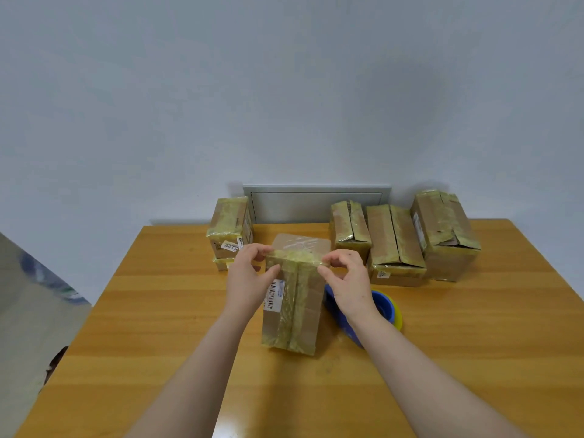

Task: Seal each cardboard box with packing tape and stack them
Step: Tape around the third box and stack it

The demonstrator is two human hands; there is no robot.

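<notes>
The cardboard box [295, 308] stood mid-bench [158, 311] with its taped seam facing the person. The left hand [249, 279] and right hand [347, 279] each pinched one end of a tape strip [295, 257] across its upper edge, probably to draw it taut over the corners. The tape dispenser [384, 308] lay just beside the box, handy for another strip, while a two-box stack [229, 229] sat back left and three boxes [395, 245] back right.
</notes>
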